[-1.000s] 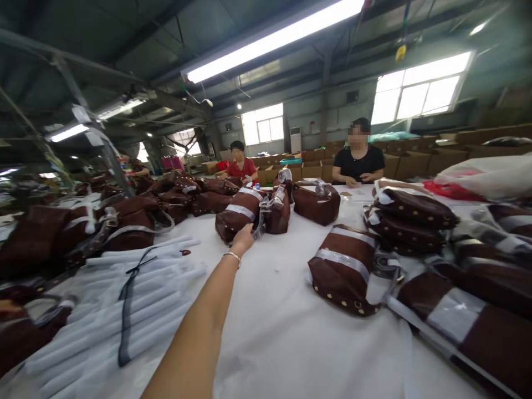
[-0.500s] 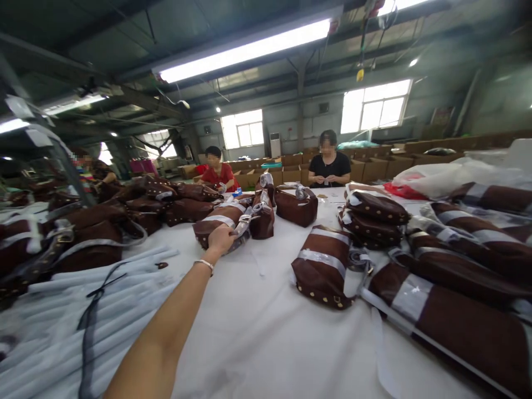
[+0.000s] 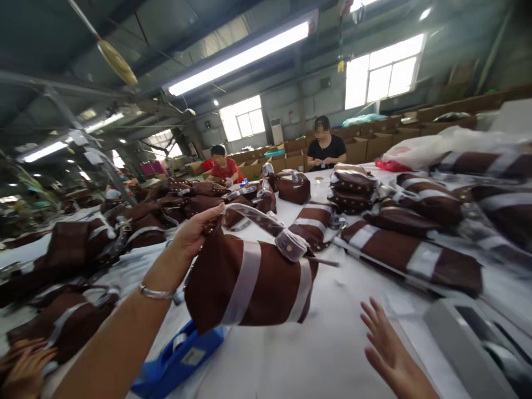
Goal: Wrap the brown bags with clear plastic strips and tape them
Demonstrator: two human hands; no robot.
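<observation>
The left hand pinches the top corner of a smooth, boxy brown bag with shiny bands around it and a strap wrapped in clear film; that arm reaches forward, holding the bag over the white table. The right hand is empty, its fingers spread, near a grey boxy machine.

On the table, tape dispenser at front left, stacked bags beyond right hand.
</observation>
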